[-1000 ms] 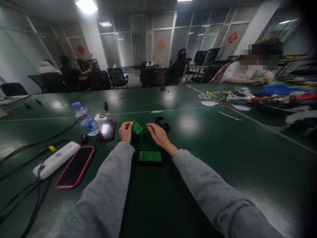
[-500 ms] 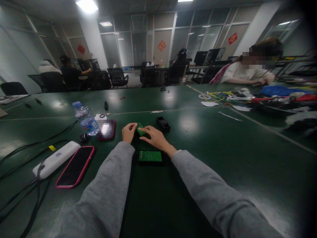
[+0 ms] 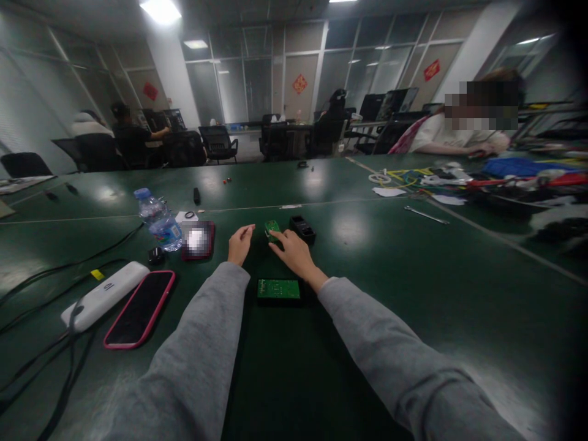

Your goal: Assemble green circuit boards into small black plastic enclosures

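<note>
My right hand [image 3: 294, 252] grips a small green circuit board [image 3: 272, 228] between thumb and fingers, holding it tilted above the table. To its left, my left hand [image 3: 239, 245] is apart from the board. Its fingertips are pinched together; whether something tiny is between them I cannot make out. A second green circuit board [image 3: 281, 289] lies in a black casing just in front of my hands. Right behind my right hand rests a black plastic casing [image 3: 302, 229] with cut-out openings.
Left of my hands are a dark red-edged device [image 3: 209, 240], a water bottle [image 3: 160, 222], a pink-cased phone [image 3: 140, 309], a white power bank [image 3: 106, 295] and black cables. A wrench [image 3: 426, 215] lies right, near piled cables [image 3: 413, 177]. A person [image 3: 448, 138] sits beyond them.
My left hand has let go of the small circuit board. My right hand has moved it slightly right, toward the black casing. The board in front has stayed put.
</note>
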